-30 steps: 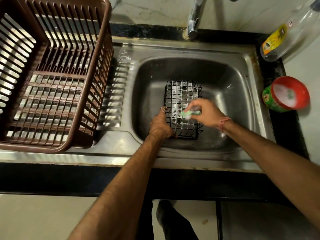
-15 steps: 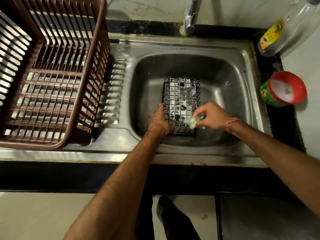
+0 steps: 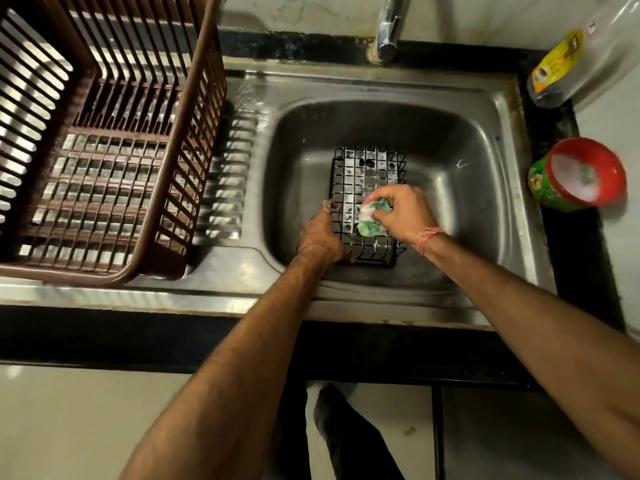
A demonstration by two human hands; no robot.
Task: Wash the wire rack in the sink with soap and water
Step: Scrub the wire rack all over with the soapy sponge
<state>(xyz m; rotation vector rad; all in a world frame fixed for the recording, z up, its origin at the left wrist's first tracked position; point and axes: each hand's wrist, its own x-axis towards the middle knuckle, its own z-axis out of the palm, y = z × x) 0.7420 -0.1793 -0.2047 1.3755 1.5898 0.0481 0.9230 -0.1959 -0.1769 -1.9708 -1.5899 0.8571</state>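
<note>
Down in the sink [image 3: 485,140], the left hand [image 3: 320,237] curls its grip round the rack's [image 3: 369,171] near-left edge; the right hand [image 3: 403,211] pinches a soapy green scrubber [image 3: 372,218] against the wires.

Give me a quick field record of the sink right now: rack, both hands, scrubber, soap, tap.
rack: black wire rack lying in the sink basin, foam on its grid
left hand: left hand grips the rack's near-left edge
right hand: right hand holds green scrubber on the grid
soap: red-rimmed tub on the counter, right of sink
tap: tap shows no water running
</note>
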